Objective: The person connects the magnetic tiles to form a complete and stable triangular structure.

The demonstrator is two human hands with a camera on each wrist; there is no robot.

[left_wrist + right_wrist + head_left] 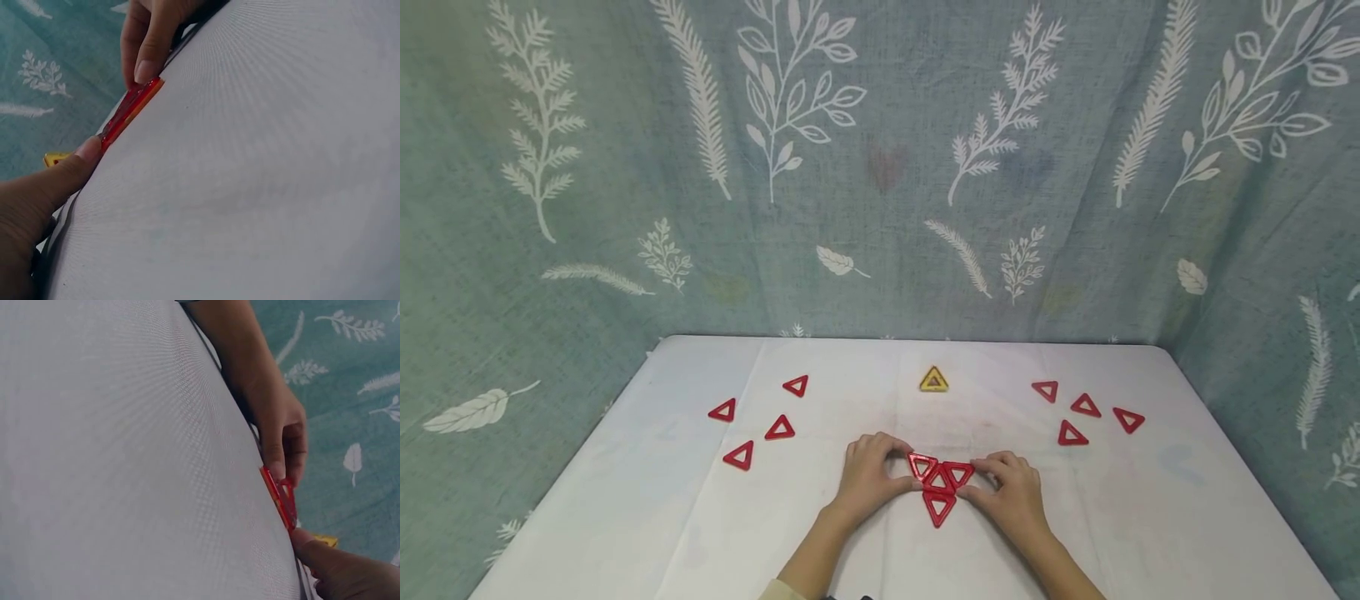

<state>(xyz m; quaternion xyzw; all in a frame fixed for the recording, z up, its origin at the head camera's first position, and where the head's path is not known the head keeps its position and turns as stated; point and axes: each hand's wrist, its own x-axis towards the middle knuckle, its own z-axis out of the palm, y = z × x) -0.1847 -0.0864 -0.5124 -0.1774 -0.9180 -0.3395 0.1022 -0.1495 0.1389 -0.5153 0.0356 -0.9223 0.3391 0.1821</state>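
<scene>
Four-sided contact shows in the head view: a red triangle frame tile sits in the middle with its point away from me. Against it lie an upper-left red triangle tile, an upper-right red triangle tile and a lower red triangle tile pointing toward me. My left hand pinches the upper-left tile between thumb and fingers. On the other side, my right hand grips the upper-right tile the same way. Both wrist views show the red tiles nearly edge-on, low over the white cloth.
Several loose red triangle tiles lie to the left, and several more red tiles to the right. A yellow triangle tile lies at the back centre. Behind the white table hangs a green leaf-patterned curtain.
</scene>
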